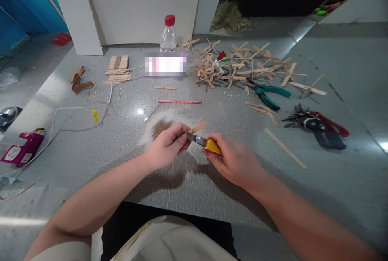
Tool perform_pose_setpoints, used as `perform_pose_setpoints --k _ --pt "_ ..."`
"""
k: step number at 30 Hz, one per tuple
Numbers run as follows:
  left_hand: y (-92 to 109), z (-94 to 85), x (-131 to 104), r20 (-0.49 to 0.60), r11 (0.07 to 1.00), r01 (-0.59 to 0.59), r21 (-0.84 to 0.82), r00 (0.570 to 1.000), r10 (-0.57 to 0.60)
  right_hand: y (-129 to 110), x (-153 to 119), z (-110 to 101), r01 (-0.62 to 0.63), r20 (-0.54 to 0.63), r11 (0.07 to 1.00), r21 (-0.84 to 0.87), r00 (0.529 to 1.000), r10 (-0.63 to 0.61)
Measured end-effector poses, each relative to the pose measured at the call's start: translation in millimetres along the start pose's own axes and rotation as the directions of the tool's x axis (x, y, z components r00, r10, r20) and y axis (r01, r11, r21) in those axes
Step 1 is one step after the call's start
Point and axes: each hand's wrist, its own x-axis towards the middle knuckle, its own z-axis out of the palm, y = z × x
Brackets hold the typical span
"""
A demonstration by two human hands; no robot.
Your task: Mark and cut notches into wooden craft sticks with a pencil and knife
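Note:
My left hand [169, 143] is closed on a wooden craft stick [199, 127], whose rounded end sticks out to the upper right; its other end is hidden in my fingers. My right hand [235, 156] is wrapped round a yellow utility knife [213, 146]. The knife's metal blade points left and meets the stick close to my left fingertips. Whether the edge has bitten into the wood cannot be seen. Beneath my left hand lies a patch of pale dust with a brown centre [160, 128]. A pink pencil-like stick [179, 102] lies just beyond.
Crossed craft sticks [235, 65] lie heaped at the back right, near teal-handled pliers [268, 93] and a bunch of keys [303, 120]. A red-capped bottle [169, 36] stands behind. Stacked craft sticks [119, 67], a white cable [77, 108] and a purple power socket [24, 148] are leftward.

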Motion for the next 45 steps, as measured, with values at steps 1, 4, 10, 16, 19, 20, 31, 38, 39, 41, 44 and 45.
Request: perform_pose_setpoints --k 1,4,10,16,19,20,31,38,39,41,44,45 --pt "0.0 0.2 -0.3 -0.002 1.0 0.002 -0.003 1.0 -0.002 -0.2 0.2 -0.6 -0.007 0.005 1.0 0.008 1.0 0.007" --pt "-0.1 1.0 -1.9 -0.012 1.0 0.015 -0.017 1.0 -0.015 -1.7 1.1 -4.0 -0.03 0.034 0.999 0.041 0.999 0.029" --pt "5.5 3.2 -3.8 -0.021 0.994 0.091 -0.062 0.996 -0.092 -7.0 2.6 -14.9 -0.067 0.102 0.989 0.134 0.993 0.053" --pt "11.8 4.6 -3.9 -0.044 0.985 0.14 -0.099 0.989 -0.145 -11.8 2.6 -20.7 -0.08 0.145 0.977 0.198 0.988 0.052" --pt "12.5 4.9 -3.8 -0.051 0.982 0.136 -0.133 0.988 -0.143 -13.5 3.4 -20.6 -0.09 0.156 0.974 0.209 0.986 0.057" --pt "12.4 5.0 -3.7 -0.052 0.981 0.134 -0.139 0.989 -0.142 -13.9 3.7 -20.6 -0.094 0.159 0.973 0.21 0.985 0.061" --pt "10.0 5.3 -3.1 -0.049 0.981 0.137 -0.136 0.988 -0.145 -11.5 3.0 -19.4 -0.092 0.155 0.98 0.179 0.986 0.065" --pt "12.1 5.1 -3.0 -0.056 0.98 0.147 -0.135 0.986 -0.155 -9.7 1.4 -16.2 -0.063 0.134 0.991 0.119 0.99 0.046" --pt "12.4 5.0 -3.0 -0.055 0.98 0.148 -0.134 0.986 -0.157 -9.1 1.1 -15.4 -0.06 0.129 0.993 0.104 0.991 0.047" --pt "12.5 4.9 -3.0 -0.055 0.981 0.15 -0.125 0.986 -0.157 -8.1 0.7 -14.0 -0.055 0.12 0.996 0.074 0.992 0.046" --pt "11.7 5.0 -3.0 -0.053 0.982 0.161 -0.098 0.985 -0.166 -7.1 0.6 -11.5 -0.046 0.117 0.998 0.036 0.992 0.042" --pt "11.1 5.1 -2.9 -0.053 0.982 0.166 -0.091 0.984 -0.172 -6.9 0.7 -10.5 -0.044 0.115 0.999 0.026 0.993 0.041"
